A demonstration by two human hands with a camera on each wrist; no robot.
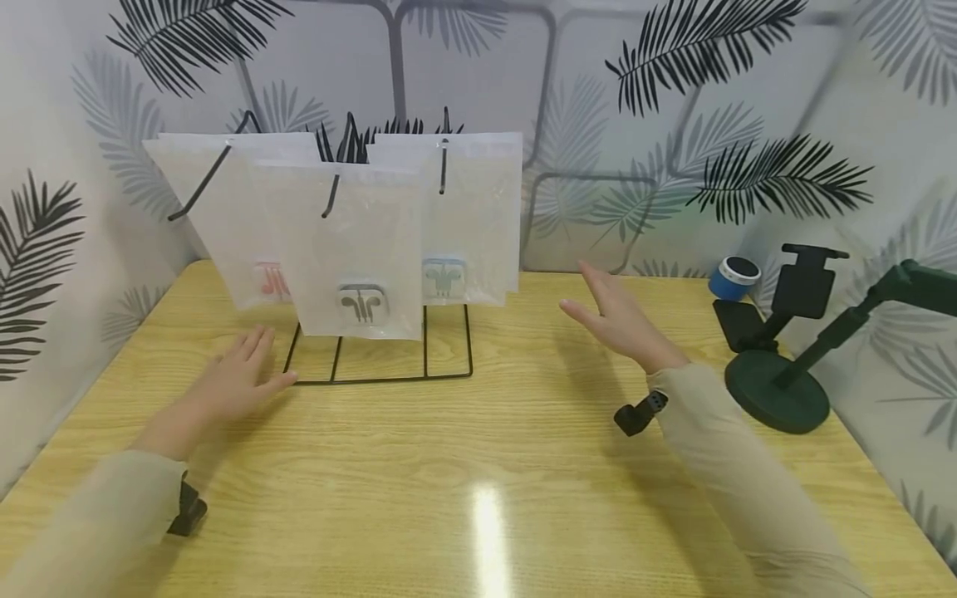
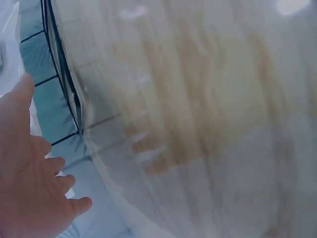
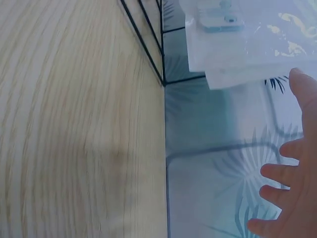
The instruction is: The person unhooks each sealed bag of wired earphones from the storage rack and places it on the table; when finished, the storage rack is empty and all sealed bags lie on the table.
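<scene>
A black wire rack [image 1: 381, 380] stands on the table, with clear plastic bags hanging from its three hooks. Each bag shows boxed wired earphones: grey in the front bag [image 1: 347, 241], pink in the left bag [image 1: 213, 191], pale blue in the right bag [image 1: 473, 208]. My left hand [image 1: 232, 382] is beside the rack's front left corner, fingers extended; whether it touches the table is unclear. To the right of the rack, my right hand [image 1: 628, 324] is raised with fingers straight and thumb spread. Neither hand holds anything. The right wrist view shows the right hand [image 3: 299, 168] apart from the bags.
At the right edge stands a dark green phone stand [image 1: 777, 390] with a jointed arm. Behind its base lies a black phone-like slab [image 1: 736, 322], near a blue round speaker-like object [image 1: 734, 278]. Leaf-patterned cloth [image 1: 583, 141] hangs behind the wooden table [image 1: 419, 465].
</scene>
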